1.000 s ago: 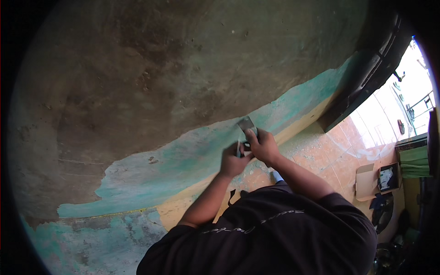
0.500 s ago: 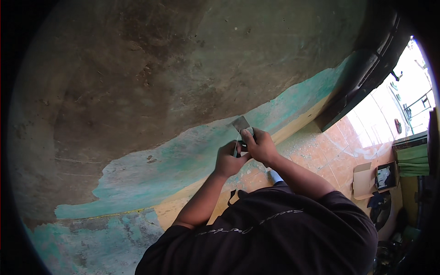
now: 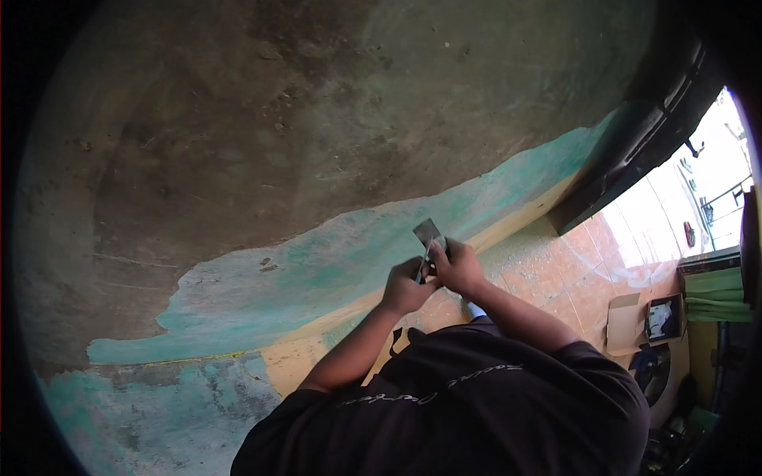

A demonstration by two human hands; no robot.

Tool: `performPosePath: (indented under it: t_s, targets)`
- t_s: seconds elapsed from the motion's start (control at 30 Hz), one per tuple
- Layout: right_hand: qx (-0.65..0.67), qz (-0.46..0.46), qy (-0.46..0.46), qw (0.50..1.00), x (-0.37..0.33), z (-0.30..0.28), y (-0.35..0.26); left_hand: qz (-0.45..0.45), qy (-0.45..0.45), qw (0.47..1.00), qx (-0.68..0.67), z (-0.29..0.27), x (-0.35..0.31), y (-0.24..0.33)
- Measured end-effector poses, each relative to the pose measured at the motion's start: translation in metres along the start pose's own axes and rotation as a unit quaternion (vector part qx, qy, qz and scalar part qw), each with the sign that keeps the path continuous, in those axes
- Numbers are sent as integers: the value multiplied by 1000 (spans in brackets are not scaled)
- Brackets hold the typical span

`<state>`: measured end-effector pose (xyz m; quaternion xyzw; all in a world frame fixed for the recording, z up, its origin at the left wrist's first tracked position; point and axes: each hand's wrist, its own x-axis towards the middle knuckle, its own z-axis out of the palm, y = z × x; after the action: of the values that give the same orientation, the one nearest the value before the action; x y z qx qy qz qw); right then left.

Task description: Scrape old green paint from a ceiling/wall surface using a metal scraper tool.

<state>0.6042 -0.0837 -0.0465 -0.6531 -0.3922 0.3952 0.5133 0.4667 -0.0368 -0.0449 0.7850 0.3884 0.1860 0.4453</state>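
Note:
My right hand [image 3: 459, 266] is closed on a scraper with a flat, squarish metal blade [image 3: 427, 232] pointing up and left. My left hand [image 3: 405, 287] is closed around a thin, dark-handled tool [image 3: 421, 274], seen nearly edge-on and mostly hidden by the fingers. The two hands meet in front of my chest, and the tools lie close together or touch; which, I cannot tell. Beyond the blade rises a wall with a band of worn turquoise paint [image 3: 373, 234] below a bare grey-brown surface [image 3: 238, 143].
Pale flakes lie scattered over the orange floor tiles [image 3: 548, 278] along the wall's foot. At right stand an open cardboard box [image 3: 625, 324] and a green curtain [image 3: 718, 293]. A dark frame [image 3: 627, 174] edges the bright doorway [image 3: 675, 206].
Both hands, with their tools, have drawn slightly down toward my body, taking the scraper blade farther from the edge of the bare wall area. The view has shifted a little.

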Motion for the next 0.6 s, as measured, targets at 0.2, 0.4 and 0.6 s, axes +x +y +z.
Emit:
performPosePath:
  t_s: [0.2,0.4,0.6]
  targets:
    - [50,93,-38,994,7,5,-22,14,10,999,-46,-23,8,21]
    - [-7,17,-40,999,-4,21,1,42,49,996,-62,-6,-20,-8]
    - [65,16,-17,998,1,43,-11,17,82,994,-73,-33,-25,-13]
